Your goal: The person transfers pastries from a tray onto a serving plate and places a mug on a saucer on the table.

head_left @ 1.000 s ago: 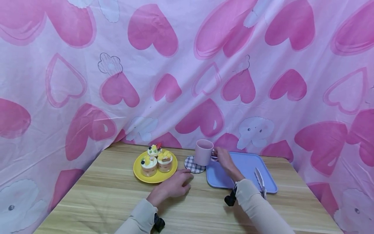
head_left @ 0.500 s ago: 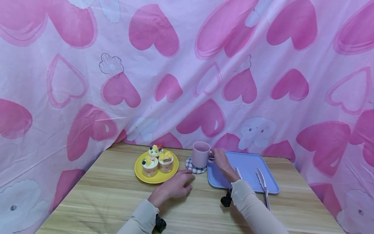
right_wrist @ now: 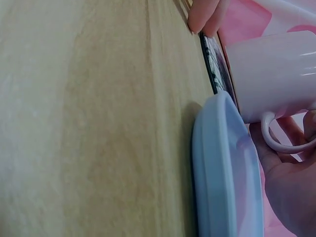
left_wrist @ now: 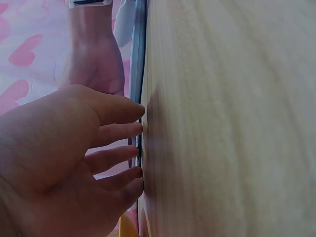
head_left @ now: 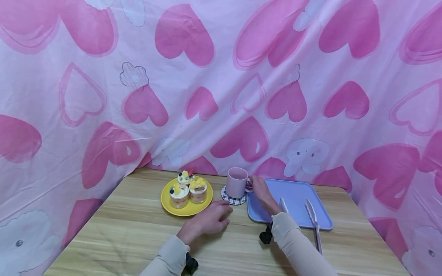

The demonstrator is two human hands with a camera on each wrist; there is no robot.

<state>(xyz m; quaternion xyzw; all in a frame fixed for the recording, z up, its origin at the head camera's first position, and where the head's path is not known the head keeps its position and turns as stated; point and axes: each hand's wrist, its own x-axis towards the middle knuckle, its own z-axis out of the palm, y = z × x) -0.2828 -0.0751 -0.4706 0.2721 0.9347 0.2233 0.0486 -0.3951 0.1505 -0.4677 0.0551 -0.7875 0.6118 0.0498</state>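
Observation:
A pink mug (head_left: 236, 183) stands upright on a round checkered coaster (head_left: 233, 201) in the head view. My right hand (head_left: 261, 191) grips the mug by its handle (right_wrist: 286, 145), fingers curled through it in the right wrist view. My left hand (head_left: 210, 219) rests on the table with fingers extended and relaxed, as the left wrist view (left_wrist: 74, 158) shows. Its fingertips (right_wrist: 202, 15) touch or nearly touch the near edge of the coaster. The coaster's far part is hidden by the mug.
A yellow plate (head_left: 167, 205) with three dessert cups (head_left: 179, 197) lies left of the coaster. On the right, a blue tray (head_left: 297, 188) reaches close to the coaster, with metal tongs (head_left: 313, 218) lying across its near edge. A pink heart-patterned cloth (head_left: 193, 96) hangs behind the table.
The mug, in my right hand's grip, has moved slightly left and down onto the coaster. My left hand has stayed by the coaster's edge.

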